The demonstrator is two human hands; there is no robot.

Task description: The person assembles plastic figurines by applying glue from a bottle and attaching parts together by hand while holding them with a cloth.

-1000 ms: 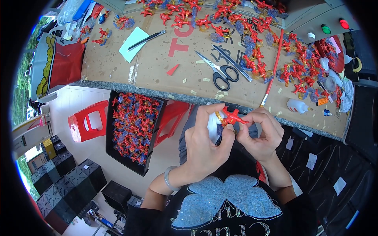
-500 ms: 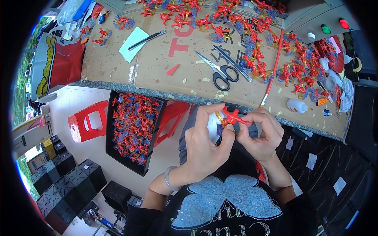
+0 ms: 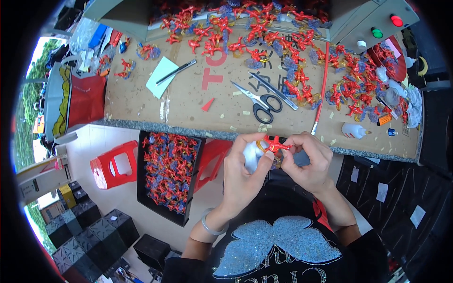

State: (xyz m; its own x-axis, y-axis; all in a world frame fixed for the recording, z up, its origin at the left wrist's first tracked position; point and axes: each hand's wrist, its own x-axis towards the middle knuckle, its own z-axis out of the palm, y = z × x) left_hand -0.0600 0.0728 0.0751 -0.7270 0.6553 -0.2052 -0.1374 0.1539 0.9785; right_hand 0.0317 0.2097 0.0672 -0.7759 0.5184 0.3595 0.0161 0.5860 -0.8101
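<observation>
Just off the bench's near edge, a small red plastic figurine point(image 3: 277, 145) with translucent yellow parts is held up between both my hands. My left hand point(image 3: 243, 174) pinches it from the left, with the thumb below and the index finger above. My right hand point(image 3: 309, 160) grips its right end between thumb and fingers. Something white point(image 3: 251, 155) shows behind my left fingers; I cannot make out what it is. On the cardboard-covered bench beyond lie black-handled scissors point(image 3: 265, 107) and a utility knife point(image 3: 276, 92).
Many red figurines point(image 3: 349, 92) with purple and yellow pieces cover the bench's back and right. A black bin point(image 3: 188, 188) full of them stands left of me, beside a red stool point(image 3: 113, 165). A small white bottle point(image 3: 354, 130) and a red stick point(image 3: 324, 85) lie at right.
My view has tilted, so the bench and bin sit lower in the picture. Both hands still hold the figurine, which has turned slightly between my fingers.
</observation>
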